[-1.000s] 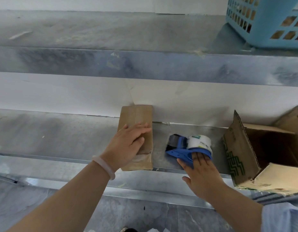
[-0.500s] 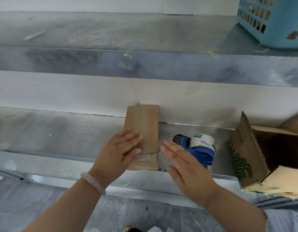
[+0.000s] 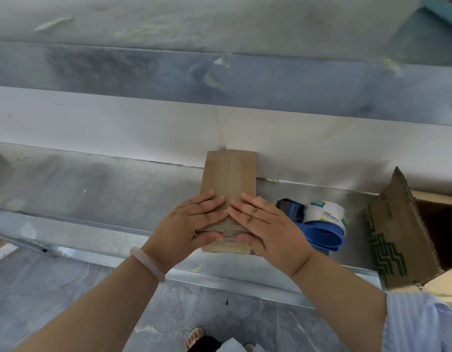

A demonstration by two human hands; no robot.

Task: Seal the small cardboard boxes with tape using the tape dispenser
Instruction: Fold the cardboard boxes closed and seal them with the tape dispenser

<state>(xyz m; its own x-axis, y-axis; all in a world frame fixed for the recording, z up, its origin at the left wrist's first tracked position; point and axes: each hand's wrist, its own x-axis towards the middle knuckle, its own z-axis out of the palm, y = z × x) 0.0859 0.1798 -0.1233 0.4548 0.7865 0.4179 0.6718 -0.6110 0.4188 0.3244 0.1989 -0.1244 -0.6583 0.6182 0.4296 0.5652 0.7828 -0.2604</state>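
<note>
Box: small cardboard box [image 3: 228, 179] at frame centre on the metal shelf [image 3: 105, 194].
Left hand: left hand [image 3: 192, 224] with fingers straight, pressing the box's taped near end.
Right hand: right hand [image 3: 265, 224] likewise flat, pressing alongside.
Dispenser: blue tape dispenser [image 3: 321, 232] just right of the box, untouched.

The left grip [image 3: 192, 224] and right grip [image 3: 267, 226] lie flat on the small cardboard box [image 3: 216, 174], fingertips nearly meeting over its taped seam, thumbs pressing its near end; the box sits on the metal shelf [image 3: 92, 191]; the blue tape dispenser [image 3: 320, 227] lies just right of it, beside an open carton [image 3: 392, 224].
</note>
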